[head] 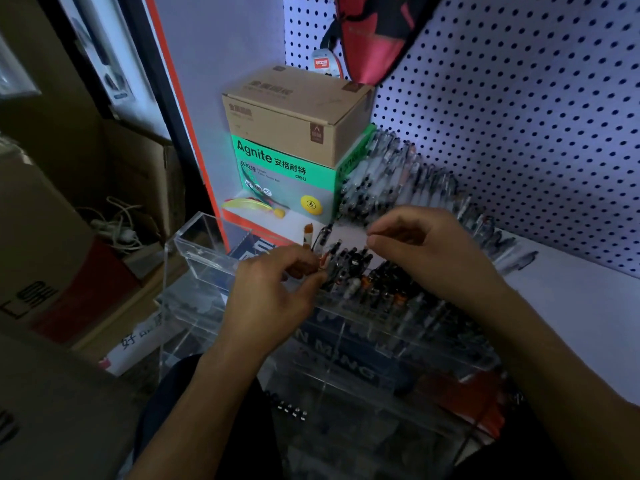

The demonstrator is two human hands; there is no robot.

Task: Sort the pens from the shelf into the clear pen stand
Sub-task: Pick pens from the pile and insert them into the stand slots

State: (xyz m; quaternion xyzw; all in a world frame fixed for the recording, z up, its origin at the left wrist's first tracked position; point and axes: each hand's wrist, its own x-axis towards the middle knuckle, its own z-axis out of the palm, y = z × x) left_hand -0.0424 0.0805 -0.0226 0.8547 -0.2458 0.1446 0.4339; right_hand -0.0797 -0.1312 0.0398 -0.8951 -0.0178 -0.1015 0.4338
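Both hands are right over the clear pen stand [207,251], a tiered acrylic case that sits at the front edge of the white shelf [571,292], its left compartments bare and see-through, its right rows packed with upright pens [360,268]. The left hand [273,292] has its fingers [311,280] curled in, thumb and forefinger pinched on what looks like a thin pen with a reddish tip [322,261], just at the edge of the filled rows; the light is dim and I can't make out exactly how much of it the hand has. The right hand [426,244] hovers a touch higher and further back, thumb and forefinger closed together on something slim and pale that is too blurred to name. Behind the hands, a big heap of loose pens [398,178] lies piled on the shelf against the dotted pegboard [536,133], trailing off to the right. To the left of that heap stands a green Agnite box [277,174] with a plain brown carton [294,112] stacked on top of it. A red and black bag [374,36] hangs from the pegboard above.
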